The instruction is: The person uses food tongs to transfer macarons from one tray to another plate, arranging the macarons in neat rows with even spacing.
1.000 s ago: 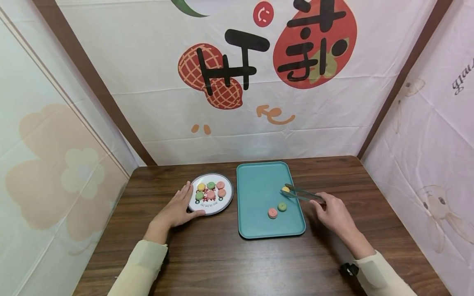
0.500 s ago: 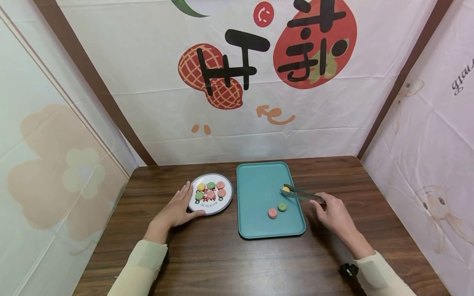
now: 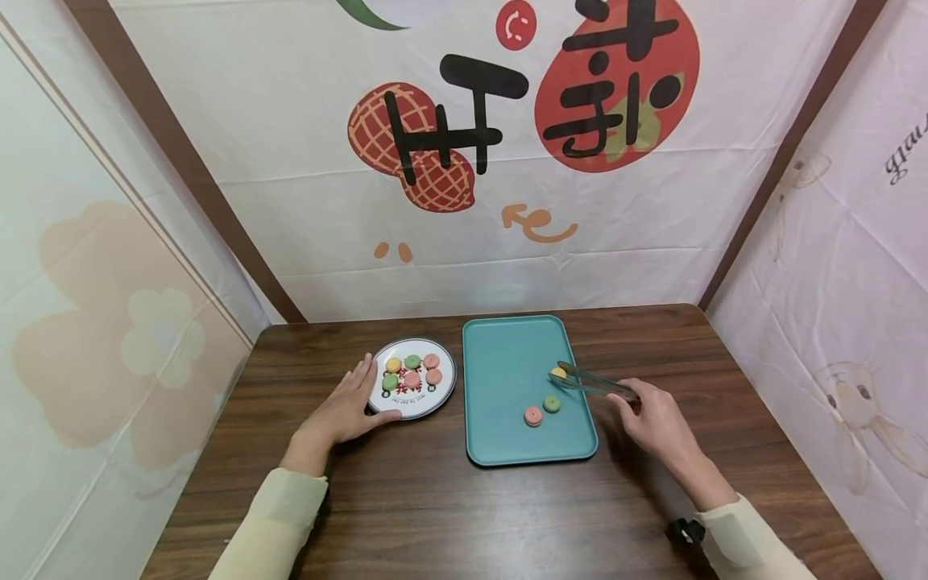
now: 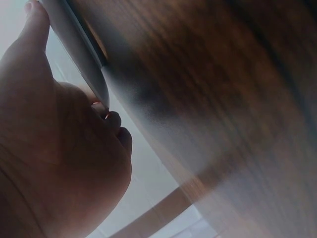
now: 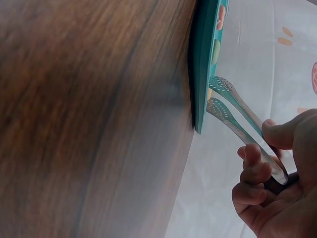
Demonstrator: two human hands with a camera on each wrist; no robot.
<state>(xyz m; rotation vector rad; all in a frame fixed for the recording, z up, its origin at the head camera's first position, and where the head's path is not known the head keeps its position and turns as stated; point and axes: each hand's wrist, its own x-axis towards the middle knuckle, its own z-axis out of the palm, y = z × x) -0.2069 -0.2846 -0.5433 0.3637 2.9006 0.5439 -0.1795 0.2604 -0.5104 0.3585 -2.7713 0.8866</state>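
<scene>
My right hand (image 3: 656, 419) holds metal tongs (image 3: 594, 381) with perforated tips. The tips stand on either side of a yellow macaron (image 3: 559, 373) by the right edge of the teal tray (image 3: 500, 439). Nearer on that tray lie a pink macaron (image 3: 532, 416) and a green macaron (image 3: 552, 403). With fingers spread, my left hand (image 3: 344, 408) rests against the left rim of the white plate (image 3: 428, 408), thumb at its near edge. Yellow, green and pink macarons sit in two rows on the plate, among them a green macaron (image 3: 390, 382).
Plate and tray stand side by side on a brown wooden table (image 3: 464, 524). Behind the table hangs a printed white cloth (image 3: 304, 234), with further cloth walls at left and right. A black band (image 3: 685, 530) shows at the right sleeve.
Both hands, the tongs and the macarons keep their places. The head view has tilted very slightly.
</scene>
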